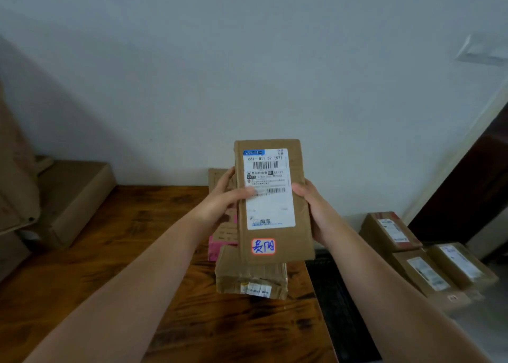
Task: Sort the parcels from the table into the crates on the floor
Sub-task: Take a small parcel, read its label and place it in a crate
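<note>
Brown parcel (270, 198) in both hands (222, 198) (312, 207) partly hides stacked parcels (251, 276), perhaps three.

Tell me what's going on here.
A person holds a long brown parcel upright over the wooden table, printed label facing the camera. The left hand grips its left edge and the right hand its right edge. Under it on the table lie a taped brown parcel and a pink parcel. Lower down to the right sit several labelled parcels; whether they are in crates cannot be told.
</note>
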